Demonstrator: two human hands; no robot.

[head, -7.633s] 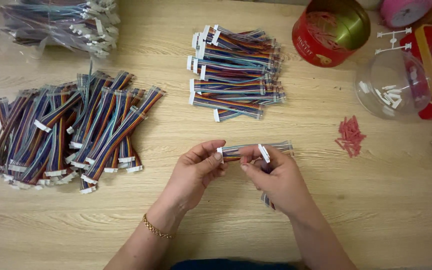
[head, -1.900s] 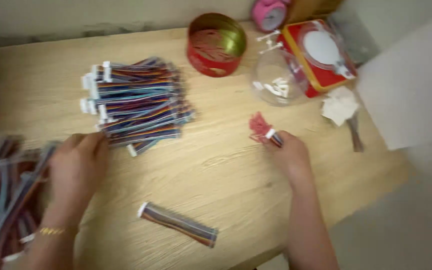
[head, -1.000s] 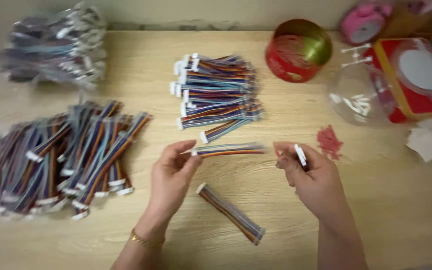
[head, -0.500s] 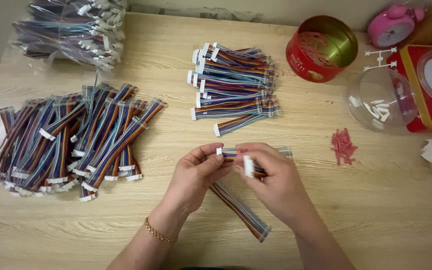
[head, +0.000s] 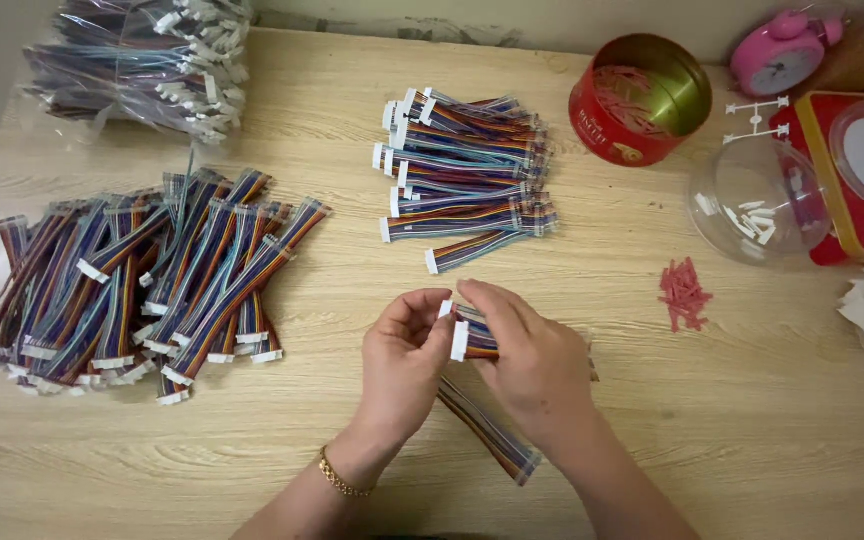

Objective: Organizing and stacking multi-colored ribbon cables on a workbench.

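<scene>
Head view: left hand (head: pixel 404 352) and right hand (head: pixel 532 355) both pinch one rainbow ribbon cable (head: pixel 474 335) by its white connector, grips closed, lifted for handling. Another cable (head: pixel 492 432) lies on tabletop (head: pixel 652 420) beneath

The ribbon cables (head: pixel 152 285) show rainbow stripes with white connectors. The tabletop (head: pixel 732 430) is light wood with fine grain. The round tin (head: pixel 637 112) is red outside, golden inside. The alarm clock (head: pixel 780 55) is pink.
</scene>
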